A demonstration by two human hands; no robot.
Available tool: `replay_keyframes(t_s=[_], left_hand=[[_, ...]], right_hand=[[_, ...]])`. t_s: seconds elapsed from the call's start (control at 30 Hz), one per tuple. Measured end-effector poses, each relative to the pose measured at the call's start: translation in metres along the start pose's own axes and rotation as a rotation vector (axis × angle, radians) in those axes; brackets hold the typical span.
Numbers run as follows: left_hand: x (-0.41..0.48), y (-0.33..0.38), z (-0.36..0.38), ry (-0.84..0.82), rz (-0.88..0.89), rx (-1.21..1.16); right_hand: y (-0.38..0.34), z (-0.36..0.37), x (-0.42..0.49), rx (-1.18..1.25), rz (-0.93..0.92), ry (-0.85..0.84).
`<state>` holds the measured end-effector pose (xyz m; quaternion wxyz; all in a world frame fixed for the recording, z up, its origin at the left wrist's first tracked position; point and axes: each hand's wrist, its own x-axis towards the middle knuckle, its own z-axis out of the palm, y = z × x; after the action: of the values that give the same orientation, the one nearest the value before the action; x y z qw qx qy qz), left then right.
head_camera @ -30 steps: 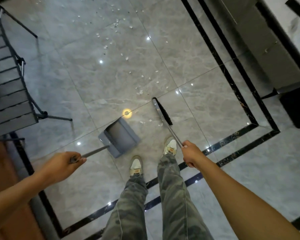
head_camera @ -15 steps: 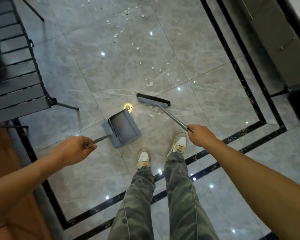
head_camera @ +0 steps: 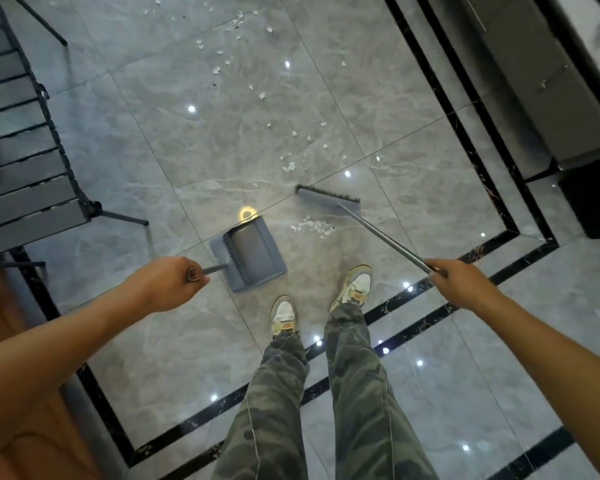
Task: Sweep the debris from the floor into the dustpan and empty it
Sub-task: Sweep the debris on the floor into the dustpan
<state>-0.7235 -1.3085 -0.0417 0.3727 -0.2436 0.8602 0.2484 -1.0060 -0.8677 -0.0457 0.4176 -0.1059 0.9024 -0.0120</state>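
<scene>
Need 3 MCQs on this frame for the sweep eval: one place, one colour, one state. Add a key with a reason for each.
1. Where is the white debris pile nearest the dustpan?
A. Inside the pan
B. On the floor between the pan and the broom head
C. Under the person's shoes

2. What colour is the dustpan?
A. Grey-blue
B. Red
C. Yellow

3. What is the right hand doing?
A. Hanging open
B. Pressing flat on the floor
C. Gripping the broom handle

Key:
1 B, the pile lies on the floor to the pan's right, on the near side of the broom head.
2 A, the pan and its comb are both grey-blue.
3 C, the fingers curl round the end of the handle.
</scene>
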Motion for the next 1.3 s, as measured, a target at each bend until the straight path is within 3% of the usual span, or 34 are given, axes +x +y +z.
replay_keyframes(t_s=[0.23, 0.47, 0.73, 1.07, 1.3], left_hand=[[0.033, 0.025, -0.006, 0.028, 0.009, 0.045], [0.044, 0.035, -0.008, 0.006, -0.032, 0.081], [0.043, 0.036, -0.007, 0.017, -0.031, 0.071], [0.045, 0.030, -0.001, 0.055, -0.029, 0.052], [0.041, 0.031, -0.004, 0.062, -0.028, 0.071]], right_hand=[[-0.015, 0.076, -0.011, 0.274, 0.254, -0.020], [-0.077, 0.122, -0.023, 0.540, 0.226, -0.154], [-0.114, 0.131, -0.051, 0.477, 0.081, -0.274], [-0.103, 0.091, -0.046, 0.444, 0.059, -0.150], [-0.135, 0.111, -0.049, 0.540, 0.109, -0.316]])
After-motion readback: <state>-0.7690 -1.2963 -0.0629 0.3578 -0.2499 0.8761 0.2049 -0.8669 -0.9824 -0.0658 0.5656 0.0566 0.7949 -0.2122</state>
